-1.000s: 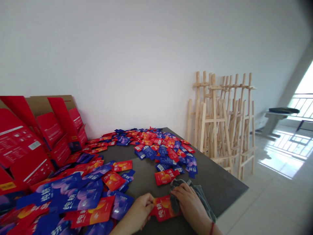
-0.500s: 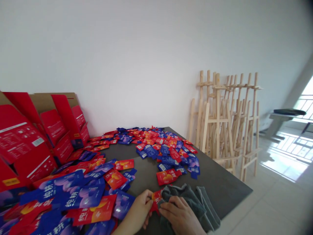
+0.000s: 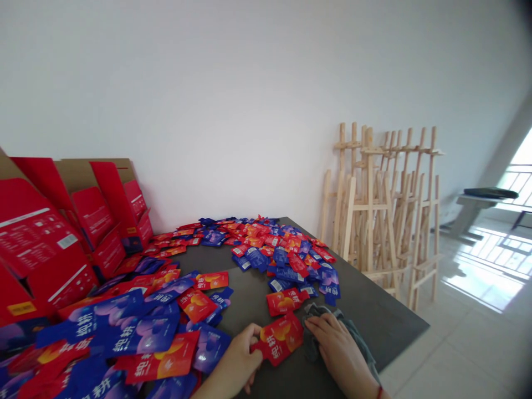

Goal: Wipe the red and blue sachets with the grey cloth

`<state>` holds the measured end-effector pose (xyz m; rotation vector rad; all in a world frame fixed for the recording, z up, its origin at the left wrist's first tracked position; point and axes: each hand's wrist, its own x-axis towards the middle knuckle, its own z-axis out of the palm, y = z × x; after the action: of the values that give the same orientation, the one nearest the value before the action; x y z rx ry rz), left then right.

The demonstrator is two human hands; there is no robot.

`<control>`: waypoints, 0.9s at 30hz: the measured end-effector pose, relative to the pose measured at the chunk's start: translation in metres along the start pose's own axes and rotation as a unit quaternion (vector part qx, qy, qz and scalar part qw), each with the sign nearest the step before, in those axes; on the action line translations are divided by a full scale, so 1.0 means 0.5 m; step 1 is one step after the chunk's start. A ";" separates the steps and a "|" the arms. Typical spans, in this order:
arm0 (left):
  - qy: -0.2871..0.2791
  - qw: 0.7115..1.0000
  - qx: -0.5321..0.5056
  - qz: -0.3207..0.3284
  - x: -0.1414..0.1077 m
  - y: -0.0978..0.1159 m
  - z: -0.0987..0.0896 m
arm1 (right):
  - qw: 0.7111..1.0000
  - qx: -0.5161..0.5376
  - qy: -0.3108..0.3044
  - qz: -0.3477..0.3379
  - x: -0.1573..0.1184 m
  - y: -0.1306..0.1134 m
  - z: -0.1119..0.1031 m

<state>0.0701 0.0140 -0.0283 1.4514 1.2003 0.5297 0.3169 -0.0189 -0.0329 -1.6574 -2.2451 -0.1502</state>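
My left hand pinches the left end of a red sachet printed with orange fruit and white characters. That sachet lies almost flat over the dark table. Just right of it, my right hand presses down on a bunched grey-green cloth, its fingers resting over the fabric. Part of the cloth is hidden under the palm and forearm. Another red sachet lies right behind the held one. To the left of my left hand is a blue sachet at the edge of a heap.
Red and blue sachets are heaped at the left, with a further pile towards the back right. Open red cartons stand along the left side. Wooden easels lean by the wall, beyond the table's right edge.
My right hand has moved right with the cloth, uncovering the red sachet's printed face. The cloth looks more gathered under the hand. My left hand keeps its pinch on the sachet.
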 end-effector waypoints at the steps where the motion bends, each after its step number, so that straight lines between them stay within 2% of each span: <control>1: -0.005 1.000 -0.003 0.003 -0.002 0.001 0.000 | 1.000 0.007 0.002 0.007 0.003 -0.005 -0.006; 3: -0.013 1.000 -0.009 0.006 -0.004 0.001 0.000 | 1.000 0.026 0.009 -0.001 0.011 -0.028 -0.015; 5: -0.023 1.000 -0.019 0.007 -0.003 -0.003 -0.002 | 0.997 0.048 0.014 -0.051 0.019 -0.066 -0.014; 8: -0.036 0.999 -0.030 0.026 0.004 -0.015 -0.007 | 0.983 0.068 0.019 -0.170 0.032 -0.129 0.010; 11: -0.048 0.998 -0.025 0.042 0.011 -0.028 -0.014 | 0.974 0.061 0.044 -0.213 0.044 -0.165 0.040; 15: -0.058 0.997 -0.034 0.036 0.015 -0.032 -0.017 | 0.979 0.054 0.055 -0.190 0.049 -0.156 0.052; 22: -0.045 0.998 -0.042 0.018 0.014 -0.026 -0.011 | 0.997 0.036 0.034 -0.062 0.052 -0.081 0.022; 27: -0.018 0.998 -0.054 -0.009 0.022 -0.031 -0.004 | 1.000 0.026 0.008 -0.010 0.052 -0.036 0.011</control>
<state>0.0666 0.0222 -0.0452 1.3516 1.1392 0.5457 0.2920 0.0008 -0.0274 -1.6015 -2.2343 -0.1088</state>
